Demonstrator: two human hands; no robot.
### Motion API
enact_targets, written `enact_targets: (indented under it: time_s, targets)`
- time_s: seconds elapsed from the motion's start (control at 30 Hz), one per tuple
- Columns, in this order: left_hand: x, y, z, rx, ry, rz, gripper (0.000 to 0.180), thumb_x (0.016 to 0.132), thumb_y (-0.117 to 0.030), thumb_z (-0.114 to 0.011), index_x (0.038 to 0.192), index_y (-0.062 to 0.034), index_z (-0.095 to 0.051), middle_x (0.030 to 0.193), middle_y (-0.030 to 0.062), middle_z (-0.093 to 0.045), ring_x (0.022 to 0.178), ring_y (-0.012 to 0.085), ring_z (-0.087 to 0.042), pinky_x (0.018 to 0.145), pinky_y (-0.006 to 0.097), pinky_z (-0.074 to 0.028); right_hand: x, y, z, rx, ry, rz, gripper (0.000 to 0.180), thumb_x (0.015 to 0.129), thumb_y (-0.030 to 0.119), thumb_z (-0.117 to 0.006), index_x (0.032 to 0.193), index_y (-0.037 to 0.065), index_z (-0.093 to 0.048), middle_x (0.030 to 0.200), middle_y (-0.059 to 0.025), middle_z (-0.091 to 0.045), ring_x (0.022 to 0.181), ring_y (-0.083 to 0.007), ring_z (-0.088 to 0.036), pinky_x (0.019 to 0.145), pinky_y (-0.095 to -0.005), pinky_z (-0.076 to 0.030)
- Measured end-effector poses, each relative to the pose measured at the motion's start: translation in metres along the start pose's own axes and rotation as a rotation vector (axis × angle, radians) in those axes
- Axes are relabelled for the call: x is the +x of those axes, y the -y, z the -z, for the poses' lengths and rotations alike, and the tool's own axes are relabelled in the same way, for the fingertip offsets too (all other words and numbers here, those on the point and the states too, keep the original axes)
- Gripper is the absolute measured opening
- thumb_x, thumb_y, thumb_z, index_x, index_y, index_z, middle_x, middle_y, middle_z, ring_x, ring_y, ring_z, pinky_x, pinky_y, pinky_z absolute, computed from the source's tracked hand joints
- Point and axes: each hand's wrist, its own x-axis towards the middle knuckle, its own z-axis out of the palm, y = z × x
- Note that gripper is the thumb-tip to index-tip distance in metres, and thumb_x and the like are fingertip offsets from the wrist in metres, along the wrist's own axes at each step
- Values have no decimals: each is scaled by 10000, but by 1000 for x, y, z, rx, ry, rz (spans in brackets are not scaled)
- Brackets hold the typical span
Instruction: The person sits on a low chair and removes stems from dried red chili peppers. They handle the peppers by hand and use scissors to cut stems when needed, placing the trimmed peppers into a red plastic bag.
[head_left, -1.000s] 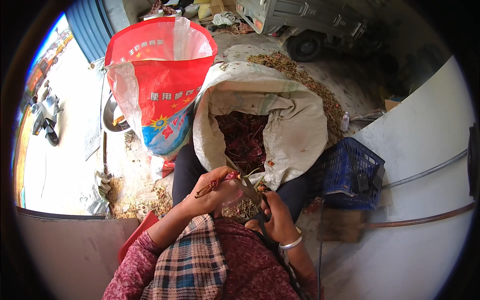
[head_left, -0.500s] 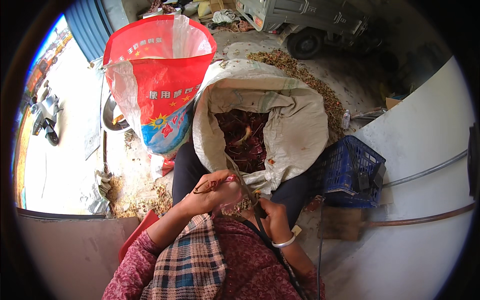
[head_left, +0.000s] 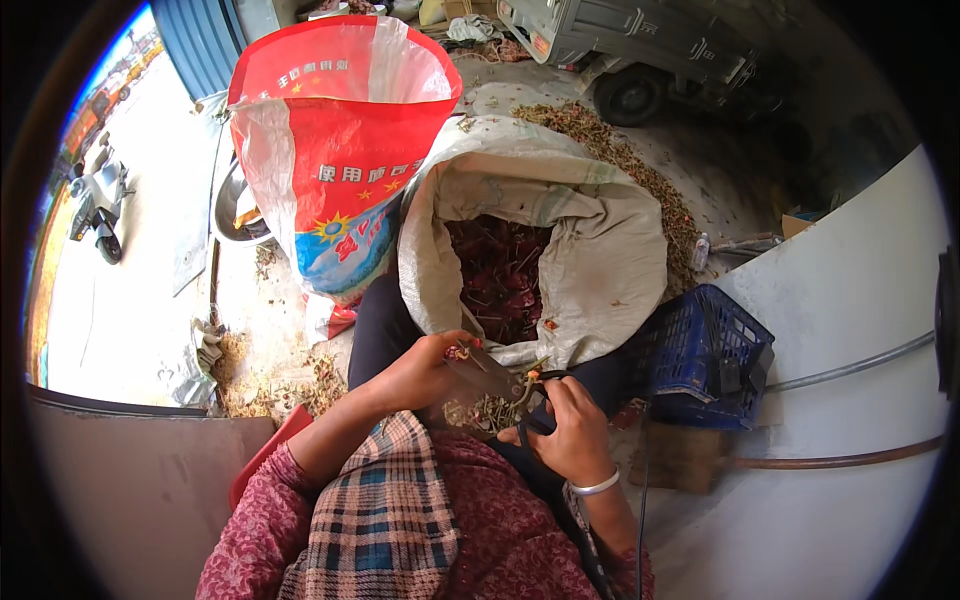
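My left hand (head_left: 422, 372) is closed, pinching a dark red dried chilli (head_left: 458, 352) at the fingertips. In my right hand (head_left: 575, 432), which wears a white bangle, I grip black-handled scissors (head_left: 482, 374). Their grey blades reach toward my left fingers and look smeared by motion. A yellowish stem piece (head_left: 526, 386) with an orange tip shows beside the blades, near my right fingertips. Just beyond my hands a whitish woven sack (head_left: 608, 262) stands with its mouth rolled open. Dark red dried chillies (head_left: 500, 275) with stems lie inside it. Stem scraps (head_left: 485, 413) lie below my hands.
A tall red and blue sack (head_left: 345, 150) stands open at the left beside a metal basin (head_left: 230, 205). A blue plastic crate (head_left: 705, 355) sits at the right. More scraps (head_left: 640, 170) are heaped behind the sack, near a grey cargo vehicle (head_left: 640, 60).
My right hand has moved right and turned, showing its back. The scissors have swung from nearly upright to pointing left. The stem piece now shows beside them. The whole view has shifted slightly.
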Motion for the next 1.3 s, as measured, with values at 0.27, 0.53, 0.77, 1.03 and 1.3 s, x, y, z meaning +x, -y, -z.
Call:
enact_targets:
  time_s: [0.27, 0.53, 0.77, 1.03, 1.3]
  targets:
    - [1, -20, -6, 82, 72, 56, 104, 908, -45, -485, 952, -9, -572, 626, 27, -556, 457, 92, -516, 367, 239, -372, 4, 5, -6, -10, 17, -43, 637, 701, 553, -738, 966, 3, -555, 841, -123, -534, 815, -320, -582, 666, -401, -484]
    - [6, -10, -4, 147, 115, -78, 108, 918, -72, -484, 962, -17, -566, 621, 19, -554, 433, 95, -510, 360, 239, -377, 2, 1, -6, 30, 16, -101, 460, 680, 331, -801, 936, 29, -567, 801, -102, -540, 751, -299, -585, 597, -400, -462]
    - [8, -30, -10, 79, 134, 129, 120, 955, -131, -501, 949, -24, -555, 639, 11, -563, 434, 82, -495, 367, 226, -377, -16, -13, -28, 155, -57, -99, 353, 713, 257, -796, 857, 27, -572, 673, -116, -563, 601, -312, -595, 528, -379, -448]
    - [18, -37, 11, 87, -133, 36, 210, 978, -218, -510, 986, -12, -549, 741, 40, -632, 593, 97, -613, 399, 230, -441, -9, -30, -30, 274, -210, -224, 282, 762, 223, -778, 799, 13, -592, 630, -100, -572, 555, -206, -568, 531, -317, -439]
    - [76, -178, 152, 386, -767, -697, 223, 968, -230, -526, 962, -11, -571, 779, 62, -638, 609, 110, -596, 491, 235, -447, -5, -57, -42, 412, -377, -398, 255, 777, 174, -778, 779, 10, -583, 593, -80, -571, 521, -136, -521, 512, -292, -440]
